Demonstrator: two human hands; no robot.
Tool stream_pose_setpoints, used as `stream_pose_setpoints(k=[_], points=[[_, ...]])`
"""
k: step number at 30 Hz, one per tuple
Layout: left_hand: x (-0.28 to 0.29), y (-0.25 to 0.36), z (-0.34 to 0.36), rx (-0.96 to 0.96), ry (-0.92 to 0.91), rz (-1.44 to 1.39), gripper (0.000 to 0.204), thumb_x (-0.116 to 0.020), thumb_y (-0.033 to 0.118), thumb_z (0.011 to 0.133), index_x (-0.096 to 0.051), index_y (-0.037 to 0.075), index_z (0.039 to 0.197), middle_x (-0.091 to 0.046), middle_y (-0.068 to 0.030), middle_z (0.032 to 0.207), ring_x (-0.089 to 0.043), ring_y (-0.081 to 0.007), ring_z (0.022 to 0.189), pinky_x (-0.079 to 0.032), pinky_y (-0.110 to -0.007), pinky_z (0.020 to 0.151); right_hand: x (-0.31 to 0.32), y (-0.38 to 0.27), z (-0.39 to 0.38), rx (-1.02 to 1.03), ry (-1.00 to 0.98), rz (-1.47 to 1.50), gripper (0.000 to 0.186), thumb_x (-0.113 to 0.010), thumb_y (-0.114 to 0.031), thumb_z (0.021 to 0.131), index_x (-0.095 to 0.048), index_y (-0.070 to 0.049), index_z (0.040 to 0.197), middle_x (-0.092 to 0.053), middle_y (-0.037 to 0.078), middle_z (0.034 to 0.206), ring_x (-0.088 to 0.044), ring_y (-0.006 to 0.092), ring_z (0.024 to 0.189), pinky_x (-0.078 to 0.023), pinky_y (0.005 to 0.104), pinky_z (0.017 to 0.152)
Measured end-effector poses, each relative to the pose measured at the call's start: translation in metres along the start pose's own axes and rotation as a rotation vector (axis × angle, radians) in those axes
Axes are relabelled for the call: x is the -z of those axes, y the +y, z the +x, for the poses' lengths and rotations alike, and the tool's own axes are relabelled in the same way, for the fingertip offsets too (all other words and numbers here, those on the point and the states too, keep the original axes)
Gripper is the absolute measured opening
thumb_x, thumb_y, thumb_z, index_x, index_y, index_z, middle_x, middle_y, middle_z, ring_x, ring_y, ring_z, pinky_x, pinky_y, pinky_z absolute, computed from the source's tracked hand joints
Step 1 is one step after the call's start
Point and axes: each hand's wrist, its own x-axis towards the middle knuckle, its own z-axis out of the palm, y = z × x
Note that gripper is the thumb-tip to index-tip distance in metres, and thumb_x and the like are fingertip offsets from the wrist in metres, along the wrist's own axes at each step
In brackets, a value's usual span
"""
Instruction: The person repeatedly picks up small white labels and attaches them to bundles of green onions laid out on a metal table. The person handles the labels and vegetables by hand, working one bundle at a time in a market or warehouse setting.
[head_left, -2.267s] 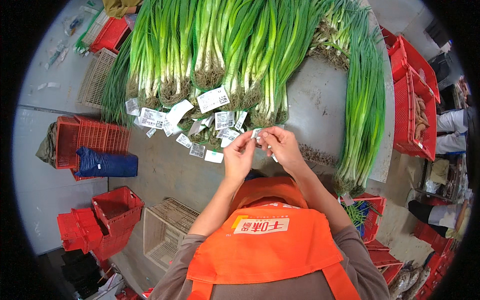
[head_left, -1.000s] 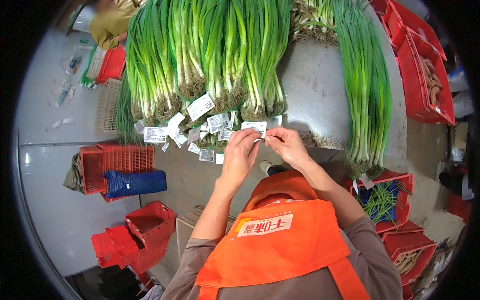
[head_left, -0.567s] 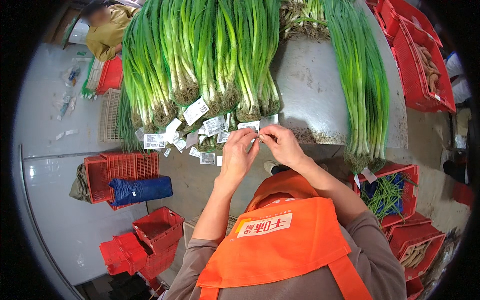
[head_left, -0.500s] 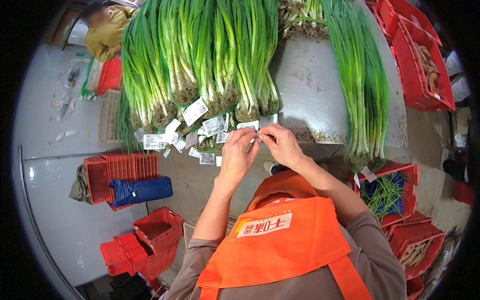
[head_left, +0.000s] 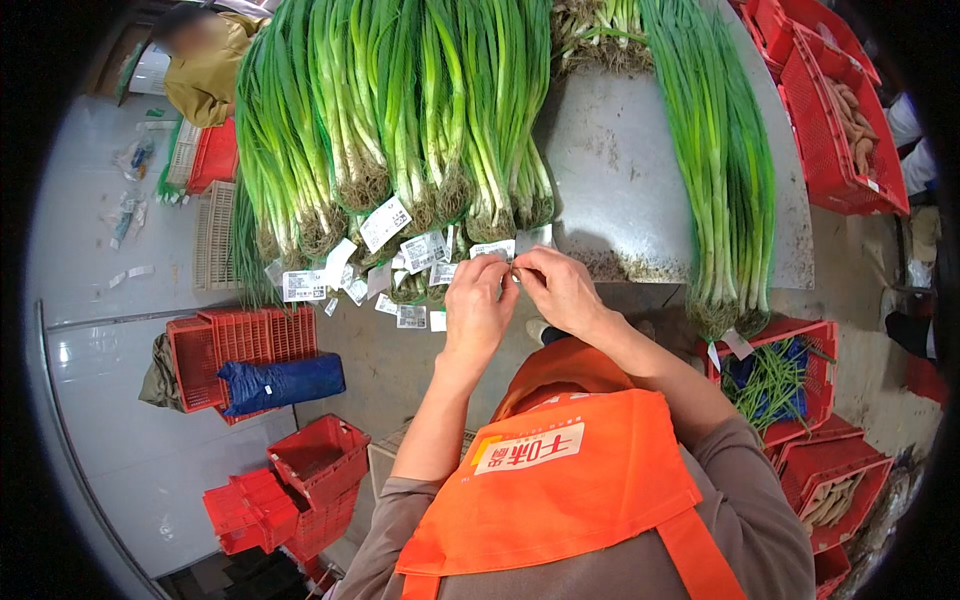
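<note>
My left hand [head_left: 475,308] and my right hand [head_left: 562,291] meet fingertip to fingertip at the near edge of a metal table [head_left: 620,170]. Both are closed in a pinch around something tiny and dark that I cannot make out. Just beyond them lie several bundles of green onions [head_left: 400,130] in green netting, their roots toward me. White printed labels [head_left: 386,224] hang at the root ends; one pale label [head_left: 533,238] is right beside my fingertips. Farther right, another netted green onion bundle [head_left: 712,190] lies with its roots over the table edge.
Loose green onions [head_left: 603,30] lie at the table's far side. Red crates with root vegetables [head_left: 850,125] stand at right, above a crate of green trimmings [head_left: 775,385]. Stacked red crates [head_left: 318,460] and a blue roll [head_left: 282,383] are at left. Another person [head_left: 205,75] is at far left.
The view has shifted slightly. My hands keep the same pinch at the same place, with only small finger movements.
</note>
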Motion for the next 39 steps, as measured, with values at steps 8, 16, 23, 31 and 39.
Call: stream_pose_setpoints(k=[8,16,23,31,39], points=[[-0.004,-0.005,0.0,0.094,-0.002,-0.109,0.009,-0.064,0.001,0.069,-0.064,0.0,0.078,-0.063,-0.0113,0.083,-0.059,-0.0254,0.072,-0.048,-0.032,0.067,-0.002,0.003,0.001,-0.134,-0.009,0.102,0.013,-0.059,-0.01,0.077,-0.058,0.001,0.084,-0.062,0.015,0.081,-0.061,0.0307,0.073,-0.047,0.0359,0.065],[-0.004,-0.006,-0.002,0.137,-0.028,-0.141,0.01,-0.063,0.002,0.071,-0.062,-0.001,0.08,-0.062,-0.0119,0.084,-0.059,-0.0246,0.073,-0.047,-0.033,0.068,-0.002,0.013,0.003,-0.231,-0.112,0.288,0.016,-0.058,-0.014,0.081,-0.059,0.002,0.085,-0.061,0.012,0.074,-0.058,0.0181,0.065,-0.046,0.0312,0.061],[0.003,-0.008,0.005,0.103,-0.133,-0.235,0.008,-0.062,0.002,0.072,-0.057,-0.001,0.079,-0.058,-0.0131,0.082,-0.057,-0.0283,0.073,-0.047,-0.035,0.066,-0.011,0.028,0.004,-0.117,-0.172,0.304,0.018,-0.052,-0.016,0.087,-0.054,0.001,0.083,-0.054,0.012,0.066,-0.05,0.0177,0.059,-0.042,0.032,0.056],[0.034,-0.006,0.028,0.039,-0.472,-0.194,0.019,-0.064,0.013,0.078,-0.055,-0.003,0.082,-0.055,-0.015,0.077,-0.055,-0.0306,0.067,-0.044,-0.037,0.061,0.003,0.011,0.006,-0.084,-0.237,0.278,0.012,-0.049,-0.013,0.084,-0.053,-0.002,0.08,-0.057,0.011,0.065,-0.055,0.0237,0.06,-0.043,0.0352,0.056],[0.04,-0.018,0.051,-0.224,-0.648,-0.151,0.01,-0.061,0.006,0.077,-0.061,-0.001,0.084,-0.059,-0.0168,0.079,-0.057,-0.0337,0.076,-0.045,-0.037,0.067,0.011,0.009,0.012,-0.006,-0.319,0.198,0.02,-0.047,-0.017,0.088,-0.054,-0.001,0.077,-0.057,0.008,0.065,-0.054,0.0205,0.061,-0.043,0.0338,0.057]])
